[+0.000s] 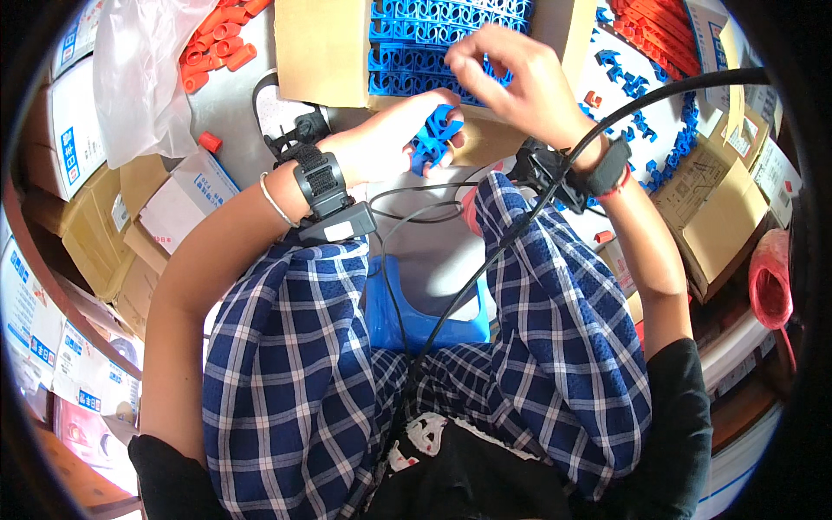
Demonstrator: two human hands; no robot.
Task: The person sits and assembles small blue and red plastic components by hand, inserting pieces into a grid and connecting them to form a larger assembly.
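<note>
My left hand (394, 137) is closed around a small stack of blue plastic clips (436, 136), held in front of my knees. My right hand (511, 78) hovers just above it over an open cardboard box (321, 52), fingers pinched together near the rows of blue clips (433, 43) packed inside; whether a clip is between the fingertips I cannot tell. Both wrists carry black strapped devices with cables running toward my lap. I sit on a blue stool (416, 316), wearing blue checked trousers.
Orange plastic clips (217, 39) lie at upper left beside a clear plastic bag (143, 78). Loose blue clips (663, 130) and orange clips (659, 30) lie on a white surface at upper right. Cardboard boxes (719, 217) and white cartons (78, 139) crowd both sides.
</note>
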